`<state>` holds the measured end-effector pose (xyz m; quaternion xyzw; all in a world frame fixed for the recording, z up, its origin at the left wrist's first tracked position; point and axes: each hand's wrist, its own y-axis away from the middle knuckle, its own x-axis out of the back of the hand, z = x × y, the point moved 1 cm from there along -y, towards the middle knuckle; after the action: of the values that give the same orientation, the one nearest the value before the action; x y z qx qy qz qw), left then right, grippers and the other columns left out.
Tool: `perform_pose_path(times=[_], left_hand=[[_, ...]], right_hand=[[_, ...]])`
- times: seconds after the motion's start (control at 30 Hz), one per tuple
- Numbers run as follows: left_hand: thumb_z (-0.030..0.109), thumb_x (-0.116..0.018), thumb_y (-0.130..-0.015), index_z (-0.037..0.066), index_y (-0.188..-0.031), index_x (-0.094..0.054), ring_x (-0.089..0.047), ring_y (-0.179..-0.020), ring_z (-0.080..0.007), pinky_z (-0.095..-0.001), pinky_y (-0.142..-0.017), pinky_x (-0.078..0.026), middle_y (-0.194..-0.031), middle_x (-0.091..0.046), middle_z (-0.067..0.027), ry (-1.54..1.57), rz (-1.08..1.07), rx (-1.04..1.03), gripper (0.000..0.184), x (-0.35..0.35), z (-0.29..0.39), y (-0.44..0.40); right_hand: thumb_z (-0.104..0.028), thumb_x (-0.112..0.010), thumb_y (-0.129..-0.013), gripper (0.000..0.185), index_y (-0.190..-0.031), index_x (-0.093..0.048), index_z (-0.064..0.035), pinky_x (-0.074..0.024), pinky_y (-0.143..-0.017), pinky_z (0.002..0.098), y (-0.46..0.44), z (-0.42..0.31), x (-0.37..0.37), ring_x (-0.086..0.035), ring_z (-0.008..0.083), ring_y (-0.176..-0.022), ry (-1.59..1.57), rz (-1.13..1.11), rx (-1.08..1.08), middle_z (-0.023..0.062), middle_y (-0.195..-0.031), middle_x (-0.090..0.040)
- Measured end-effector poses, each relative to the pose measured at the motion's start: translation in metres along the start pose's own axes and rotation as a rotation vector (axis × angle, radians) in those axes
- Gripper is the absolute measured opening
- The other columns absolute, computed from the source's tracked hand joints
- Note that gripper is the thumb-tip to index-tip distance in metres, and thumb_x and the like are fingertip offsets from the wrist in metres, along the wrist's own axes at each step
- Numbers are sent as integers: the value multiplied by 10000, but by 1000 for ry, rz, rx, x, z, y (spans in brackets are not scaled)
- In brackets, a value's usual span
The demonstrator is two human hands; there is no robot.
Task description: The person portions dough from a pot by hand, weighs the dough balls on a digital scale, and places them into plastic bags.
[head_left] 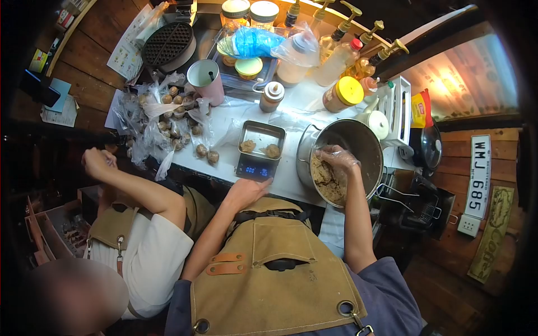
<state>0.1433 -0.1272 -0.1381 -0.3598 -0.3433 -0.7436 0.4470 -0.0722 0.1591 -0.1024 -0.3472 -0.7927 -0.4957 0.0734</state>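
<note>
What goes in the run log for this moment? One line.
left hand: fingers at scale | right hand: gloved, inside pot, at mixture | metal tray: on scale, holding two lumps

From where I stand, the big pot (370,134) is brushed grey metal, and the small tray (274,132) has a smooth, shiny metal look. Crinkled clear plastic bags (147,115) catch the light on a glossy white tabletop (230,106). The apron (269,291) is matt tan cloth, the wall (499,168) brown wooden boards.
</note>
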Motion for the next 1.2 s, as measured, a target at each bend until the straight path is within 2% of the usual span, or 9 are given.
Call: perform_pose_path(times=[0.1, 0.2, 0.4, 0.6, 0.7, 0.9, 1.0, 1.1, 1.2], left_hand=[[422, -549, -996, 178, -1413, -556, -657, -626, -349, -456, -562, -505, -651, -644, -156, 3, 34, 31, 483, -5, 0, 0], [423, -544, -999, 176, -1413, -553, -657, -625, -347, -454, -556, -504, -645, -639, -161, 7, 75, 1, 482, -8, -3, 1], [406, -562, -992, 155, -1391, -567, -646, -609, -347, -448, -553, -503, -643, -634, -158, 24, 50, -13, 472, -7, 0, 3], [383, -575, -988, 150, -1390, -569, -636, -597, -346, -447, -549, -499, -637, -627, -152, 78, 85, -10, 465, -9, -2, 4], [369, -577, -989, 158, -1405, -554, -638, -600, -346, -448, -551, -503, -640, -631, -151, 65, 65, 12, 467, -9, -2, 4], [375, -559, -997, 170, -1432, -525, -637, -599, -354, -461, -549, -501, -642, -631, -152, 80, 70, 42, 482, -13, -6, 5], [387, -546, -1002, 175, -1429, -527, -639, -607, -359, -463, -555, -502, -640, -630, -153, 80, 74, 14, 478, -13, -6, 5], [391, -541, -1005, 174, -1431, -525, -641, -613, -358, -461, -561, -504, -641, -631, -153, 79, 85, -14, 478, -12, -6, 4], [393, -538, -1006, 167, -1427, -531, -639, -613, -356, -458, -562, -503, -639, -630, -152, 88, 84, -14, 477, -10, -6, 4]], right_hand=[[-545, -741, -841, 729, -1301, -647, 12, -480, -1011, 378, -10, 10, -2, -655, 283, -1156, 14, 26, 32, 208, -1221, -696], [-425, -772, -867, 599, -1243, -671, 30, -521, -903, 342, -17, 11, -2, -670, 198, -982, -23, -44, 103, 130, -1080, -725], [-399, -765, -871, 529, -1166, -705, 36, -533, -820, 343, 1, -4, 2, -663, 169, -874, 43, 19, 10, 106, -949, -731], [-378, -778, -832, 410, -933, -728, 17, -496, -657, 349, 11, -8, 14, -561, 138, -657, 36, -14, 176, 52, -720, -646], [-407, -774, -837, 447, -1012, -730, 2, -511, -708, 312, 11, -9, 16, -613, 118, -754, 131, -10, 134, 41, -821, -687], [-448, -724, -875, 445, -921, -698, -6, -470, -664, 319, 29, -16, 14, -530, 128, -672, 38, 113, 130, 43, -711, -597], [-495, -686, -917, 476, -868, -698, -22, -480, -691, 331, 40, -21, 12, -562, 132, -712, -162, 248, 15, 51, -768, -630], [-514, -643, -952, 472, -881, -714, -53, -508, -713, 346, 51, -21, 7, -629, 154, -787, -929, 253, 117, 57, -831, -677], [-303, -688, -951, 272, -1015, -692, -38, -536, -689, 290, 58, -16, 0, -663, 180, -817, -1208, 266, 233, 54, -947, -703]])
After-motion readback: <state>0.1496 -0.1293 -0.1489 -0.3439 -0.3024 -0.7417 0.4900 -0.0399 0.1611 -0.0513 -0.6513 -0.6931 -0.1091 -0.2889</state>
